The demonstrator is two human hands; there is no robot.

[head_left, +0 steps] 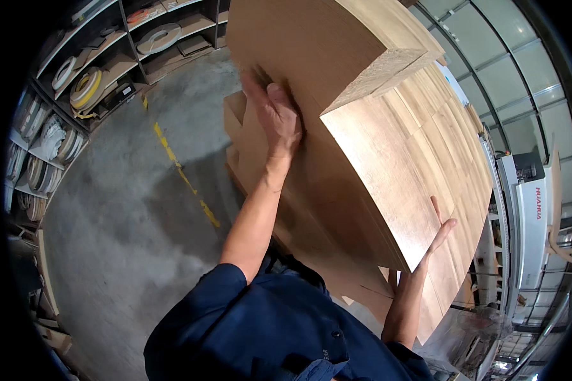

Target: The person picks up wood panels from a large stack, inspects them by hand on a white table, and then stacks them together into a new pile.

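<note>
A tall stack of wood-grain boards (448,146) with brown sides stands in front of me. My left hand (276,120) lies against the brown side (318,70) of the stack, its fingers stretched out and slightly blurred. Close to the near corner of a light wood-grain panel (381,184), my right hand (435,238) touches the panel's end, thumb and finger apart. Part of that hand is hidden by the panel. A thick block of boards (388,73) with a rough chipboard end sits on the stack's far part.
Shelves (117,54) with rolls of edging tape line the far left. Yellow tape (175,162) marks the grey concrete floor (121,209). A white machine (531,216) stands to the right, and wrapped plastic (470,330) lies at the lower right.
</note>
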